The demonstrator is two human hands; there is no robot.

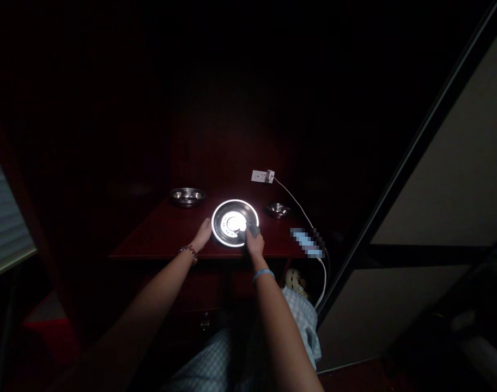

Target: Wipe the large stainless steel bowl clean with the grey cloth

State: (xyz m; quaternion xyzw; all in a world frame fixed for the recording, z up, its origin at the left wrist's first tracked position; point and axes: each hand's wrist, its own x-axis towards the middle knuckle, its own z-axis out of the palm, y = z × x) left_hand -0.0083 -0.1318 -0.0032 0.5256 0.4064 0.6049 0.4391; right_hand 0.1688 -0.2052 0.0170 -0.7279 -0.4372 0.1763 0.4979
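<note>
Head view, looking down in a dark room at a red wooden table (158,237) lit only around its middle. At the far left of the tabletop stands a wide steel bowl (187,196), well apart from both hands. Right of it and nearer, the left hand (202,234) lies flat with its fingers stretched out and nothing in its grasp, the fingertips at the left rim of a round steel plate (223,218); a beaded bracelet (189,251) circles that wrist. The plate lies flat at the middle of the table, close to the near edge, and glares brightly. On its near right rim the right hand (254,245) pinches a small grey cloth (252,230) against the metal. A light blue band (263,273) sits on that wrist. Just right of the plate is a small steel bowl (278,209). Beyond it a white plug block (262,176) trails a white cable (301,209) towards the near right.
</note>
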